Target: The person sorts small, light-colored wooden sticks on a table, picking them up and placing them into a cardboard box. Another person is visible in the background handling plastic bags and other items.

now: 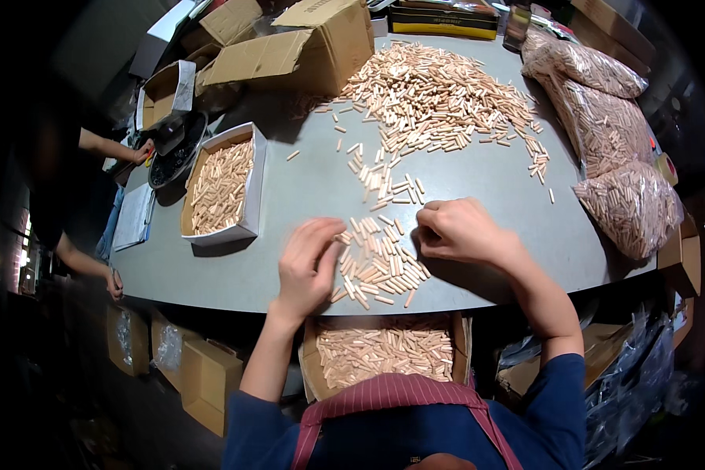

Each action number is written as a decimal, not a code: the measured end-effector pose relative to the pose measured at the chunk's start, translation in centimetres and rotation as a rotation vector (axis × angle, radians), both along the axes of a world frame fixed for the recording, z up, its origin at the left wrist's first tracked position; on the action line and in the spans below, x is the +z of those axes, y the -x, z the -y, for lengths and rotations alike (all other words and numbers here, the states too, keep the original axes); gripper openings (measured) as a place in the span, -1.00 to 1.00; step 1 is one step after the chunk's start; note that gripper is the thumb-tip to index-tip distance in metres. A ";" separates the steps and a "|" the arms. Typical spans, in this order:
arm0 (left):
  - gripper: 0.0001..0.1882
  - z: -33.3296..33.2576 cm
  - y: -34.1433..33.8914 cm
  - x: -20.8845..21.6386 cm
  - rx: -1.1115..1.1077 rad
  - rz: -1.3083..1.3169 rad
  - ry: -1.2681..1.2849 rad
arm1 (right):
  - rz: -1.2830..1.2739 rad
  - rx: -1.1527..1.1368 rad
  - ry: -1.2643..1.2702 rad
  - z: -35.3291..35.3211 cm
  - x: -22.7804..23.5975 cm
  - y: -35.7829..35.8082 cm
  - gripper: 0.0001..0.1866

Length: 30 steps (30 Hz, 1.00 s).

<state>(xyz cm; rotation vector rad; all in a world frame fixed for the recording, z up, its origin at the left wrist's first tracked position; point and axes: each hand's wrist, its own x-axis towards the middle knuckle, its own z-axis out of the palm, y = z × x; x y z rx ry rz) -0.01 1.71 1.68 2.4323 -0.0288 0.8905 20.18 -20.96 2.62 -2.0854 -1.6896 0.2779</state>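
A small heap of short wooden dowel pins (380, 266) lies near the front edge of the grey table (305, 196). My left hand (309, 262) rests flat on the heap's left side, fingers spread over the pins. On the right of the heap, my right hand (458, 229) is curled with its fingers closed; whether it grips pins I cannot tell. Just below the table edge, between my arms, sits a cardboard box (384, 352) full of the same pins. A far larger spread of pins (439, 98) covers the back of the table.
A white box of pins (221, 188) stands at the left. Clear bags packed with pins (619, 149) lie along the right edge. Open cardboard boxes (290, 47) crowd the back left. Another person's hands (141, 150) work at the far left. More boxes (204, 376) sit on the floor.
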 end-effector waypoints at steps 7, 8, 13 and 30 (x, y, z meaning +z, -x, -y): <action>-0.81 5.6 -1.6 1.4 -0.238 -0.056 -0.013 | -0.633 0.147 -0.050 0.1 2.0 1.1 -0.85; -0.80 5.4 -1.7 0.9 -0.245 -0.055 -0.020 | -0.699 0.128 -0.031 0.1 2.0 1.1 -0.86; -0.90 2.1 -1.2 0.7 -0.101 0.041 -0.175 | -0.976 0.041 -0.157 -0.5 0.5 0.7 -0.83; -0.25 -15.3 -14.2 -5.4 0.329 -0.430 -0.233 | -0.771 -0.462 -0.555 -0.5 -3.5 -6.4 -0.81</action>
